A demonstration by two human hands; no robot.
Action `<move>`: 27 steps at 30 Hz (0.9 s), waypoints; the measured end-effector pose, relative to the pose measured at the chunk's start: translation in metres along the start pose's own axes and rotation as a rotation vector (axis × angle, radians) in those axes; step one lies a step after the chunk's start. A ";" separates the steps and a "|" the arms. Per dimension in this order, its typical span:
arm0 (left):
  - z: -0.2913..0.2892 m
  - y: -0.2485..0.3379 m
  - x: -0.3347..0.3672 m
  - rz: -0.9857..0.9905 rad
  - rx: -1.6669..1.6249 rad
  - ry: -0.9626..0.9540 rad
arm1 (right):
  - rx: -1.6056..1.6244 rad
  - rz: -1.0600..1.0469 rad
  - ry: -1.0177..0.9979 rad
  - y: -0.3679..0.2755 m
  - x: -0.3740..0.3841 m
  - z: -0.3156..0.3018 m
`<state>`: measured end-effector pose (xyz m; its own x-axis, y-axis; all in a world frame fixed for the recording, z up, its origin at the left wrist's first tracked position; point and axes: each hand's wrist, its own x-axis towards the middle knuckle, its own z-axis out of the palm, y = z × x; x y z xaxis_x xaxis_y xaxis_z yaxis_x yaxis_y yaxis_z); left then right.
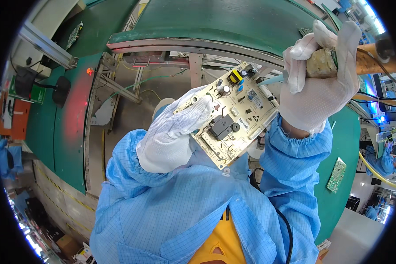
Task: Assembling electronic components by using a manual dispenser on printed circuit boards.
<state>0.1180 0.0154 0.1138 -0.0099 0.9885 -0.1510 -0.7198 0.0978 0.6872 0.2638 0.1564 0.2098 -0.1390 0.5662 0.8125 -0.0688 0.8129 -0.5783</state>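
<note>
A cream-coloured circuit board (249, 115) is held up in front of my chest, tilted, component side up. It carries a black relay, capacitors, a yellow-and-black transformer and white connectors. My left hand (174, 130), in a white glove, grips the board's left edge with the thumb over its top. My right hand (317, 88), gloved too, is raised just beyond the board's upper right corner. Its fingers close round a worn, tan-brown block (322, 64), whose exact kind I cannot make out. A pale blue, slim piece (272, 80) shows between that hand and the board.
A long green workbench (198, 26) with a metal-edged rim crosses ahead. Another green bench (59, 127) stands at the left, lit by a red glow. On the green surface at the right lies another circuit board (336, 175). A yellow hose (378, 171) hangs at the far right.
</note>
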 end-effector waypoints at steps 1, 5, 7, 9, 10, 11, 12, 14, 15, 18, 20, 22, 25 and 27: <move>0.001 0.001 0.000 -0.001 0.000 -0.001 | -0.037 -0.013 0.009 -0.001 0.000 0.000; 0.006 0.007 -0.001 -0.056 0.342 0.078 | -0.182 -0.065 0.040 -0.007 -0.001 0.002; 0.007 0.008 -0.001 -0.077 0.023 -0.018 | -0.254 -0.091 0.056 -0.010 -0.002 0.002; 0.007 0.008 -0.001 -0.086 -0.136 -0.064 | -0.325 -0.117 0.071 -0.012 -0.002 0.003; 0.007 0.008 -0.001 -0.071 -0.138 -0.044 | -0.360 -0.129 0.078 -0.012 -0.002 0.003; 0.007 0.008 0.000 -0.055 -0.140 -0.024 | -0.394 -0.142 0.086 -0.012 -0.002 0.004; 0.007 0.009 0.000 -0.040 -0.142 -0.004 | -0.393 -0.141 0.084 -0.008 -0.001 0.003; 0.007 0.014 0.001 -0.061 -0.181 -0.021 | 0.280 -0.102 -0.050 0.008 0.006 0.001; 0.007 0.017 0.002 -0.082 -0.221 -0.037 | 0.616 -0.078 -0.118 0.012 0.007 0.000; 0.012 0.022 0.000 -0.115 -0.310 -0.003 | 0.631 -0.080 -0.119 0.015 0.006 -0.002; 0.012 0.022 -0.001 -0.114 -0.347 0.048 | 0.649 -0.082 -0.120 0.015 0.006 -0.002; 0.011 0.022 -0.002 -0.114 -0.365 0.074 | 0.666 -0.084 -0.120 0.015 0.006 -0.002; 0.009 0.020 -0.002 -0.106 -0.333 0.030 | 0.689 -0.088 -0.120 0.014 0.005 -0.002; 0.007 0.018 -0.002 -0.105 -0.324 0.048 | 0.703 -0.089 -0.120 0.014 0.004 -0.002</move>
<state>0.1099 0.0158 0.1320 0.0488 0.9677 -0.2473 -0.9016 0.1492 0.4061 0.2646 0.1705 0.2054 -0.2077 0.4499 0.8686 -0.6992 0.5527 -0.4535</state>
